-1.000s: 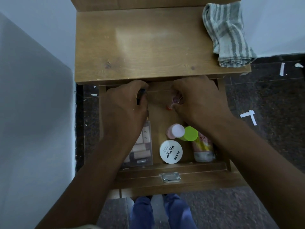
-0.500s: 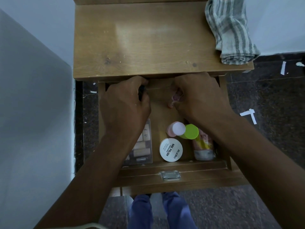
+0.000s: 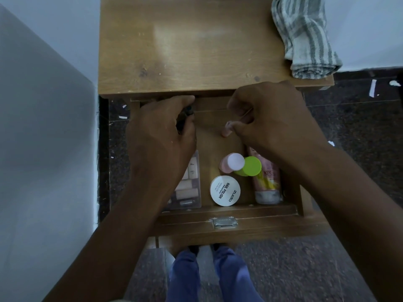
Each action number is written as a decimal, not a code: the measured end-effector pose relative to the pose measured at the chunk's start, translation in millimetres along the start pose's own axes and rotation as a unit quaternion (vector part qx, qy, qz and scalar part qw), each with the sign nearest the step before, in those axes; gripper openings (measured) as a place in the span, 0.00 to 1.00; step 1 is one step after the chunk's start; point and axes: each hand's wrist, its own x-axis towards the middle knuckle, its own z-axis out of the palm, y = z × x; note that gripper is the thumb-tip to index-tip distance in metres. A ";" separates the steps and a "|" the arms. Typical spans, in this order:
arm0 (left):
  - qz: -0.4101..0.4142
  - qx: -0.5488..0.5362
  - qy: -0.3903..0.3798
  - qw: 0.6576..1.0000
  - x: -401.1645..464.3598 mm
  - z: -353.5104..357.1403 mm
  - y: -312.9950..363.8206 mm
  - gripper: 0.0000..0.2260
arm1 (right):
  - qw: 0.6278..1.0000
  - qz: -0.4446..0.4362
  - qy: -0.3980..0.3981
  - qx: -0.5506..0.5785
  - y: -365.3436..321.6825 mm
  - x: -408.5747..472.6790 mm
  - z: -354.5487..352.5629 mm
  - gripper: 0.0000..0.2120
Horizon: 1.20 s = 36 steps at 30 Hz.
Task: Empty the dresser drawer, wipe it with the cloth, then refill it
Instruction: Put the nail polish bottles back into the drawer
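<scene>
Both hands work at the back of the open drawer (image 3: 226,211): the left hand (image 3: 161,136) grips a dark item (image 3: 185,116), the right hand (image 3: 268,118) pinches a pink tube (image 3: 227,128). The cloth (image 3: 305,38) lies beyond the drawer, at the tabletop (image 3: 196,44) edge.

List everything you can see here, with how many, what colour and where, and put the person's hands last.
dresser: one, brown wood, centre, top bare apart from the cloth
drawer: one, brown wood, pulled open below the dresser top
cloth: one, grey and white striped, far right corner of the dresser top
round tin: one, white, front of drawer
small bottle: one, pink, middle of drawer
green-capped bottle: one, beside the pink bottle
tube: one, pink and yellow, right side of drawer
clear case: one, left side, partly under the arm
left hand: grips a small dark item
right hand: pinches a small pink item
</scene>
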 end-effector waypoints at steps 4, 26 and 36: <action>0.035 -0.032 0.010 0.999 -12.4 -8.9 6.9 0.12 | 0.999 0.013 0.017 0.046 -2.1 -12.2 -13.1 0.12; -0.026 -0.083 -0.156 0.984 -57.4 5.3 12.5 0.19 | 0.990 -0.074 -0.122 0.009 -17.0 -30.3 -9.2 0.13; -0.076 -0.051 -0.107 0.990 -58.2 12.0 1.8 0.06 | 0.975 -0.120 -0.188 -0.010 -35.5 8.7 -7.7 0.18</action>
